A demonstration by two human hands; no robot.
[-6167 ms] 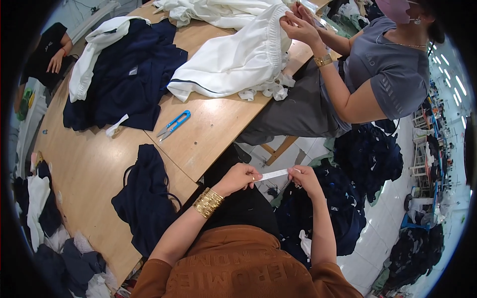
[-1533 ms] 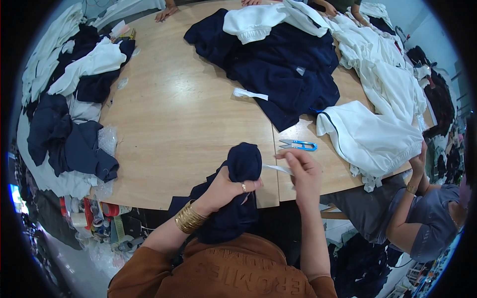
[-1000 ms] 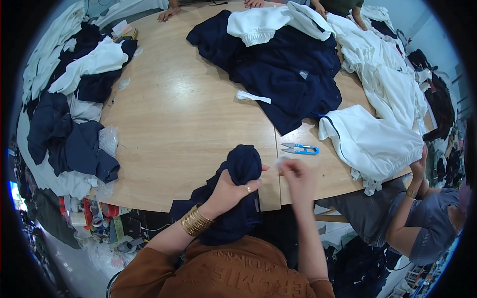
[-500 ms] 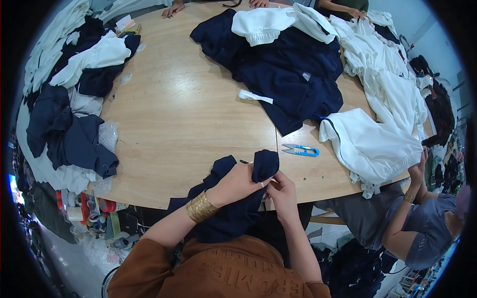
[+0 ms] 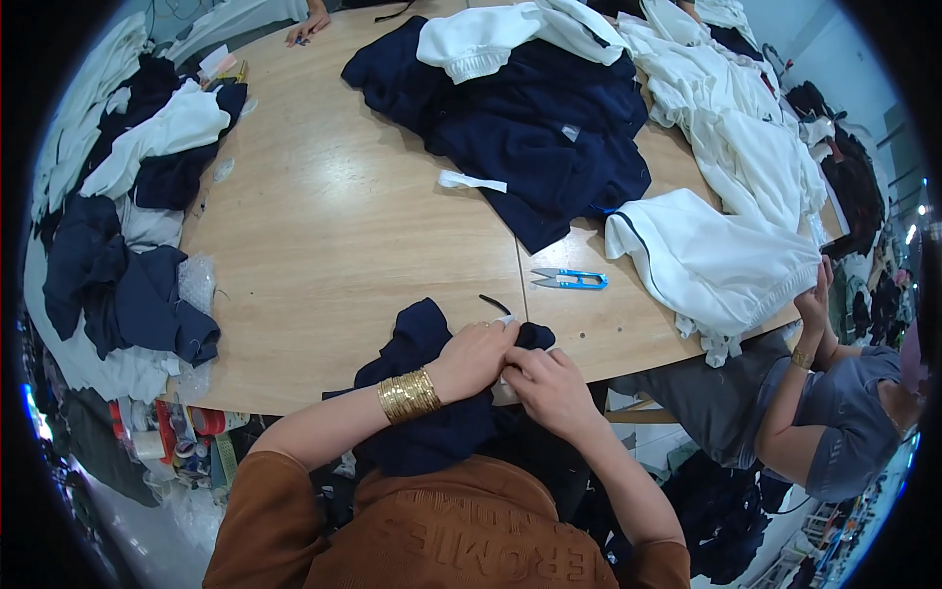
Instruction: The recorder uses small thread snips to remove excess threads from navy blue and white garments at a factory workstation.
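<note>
A dark navy garment (image 5: 417,339) is bunched at the table's near edge and hangs down over my lap. My left hand (image 5: 475,359), with gold bangles at its wrist, is closed on its upper part. Close beside it, the fingers of my right hand (image 5: 549,389) are pinched together at the cloth, the two hands' fingertips almost meeting. Small bits of white show around the fingers; what they belong to is hidden. Just beyond the hands lies a short black cord (image 5: 496,304). Blue-handled thread snips (image 5: 569,279) rest on the table to the right of it.
Across the wooden table (image 5: 294,285) lie a large navy garment pile (image 5: 530,128), a white strip (image 5: 471,182) and white garments (image 5: 702,250). More clothes (image 5: 137,294) are heaped at the left. A co-worker in grey (image 5: 834,412) holds white cloth at the right; another person's hand (image 5: 312,25) rests at the far edge.
My hands have lowered and drawn together, and the folded navy cloth standing above my left hand has gone down. The black cord is now more exposed. The whole view has shifted slightly.
</note>
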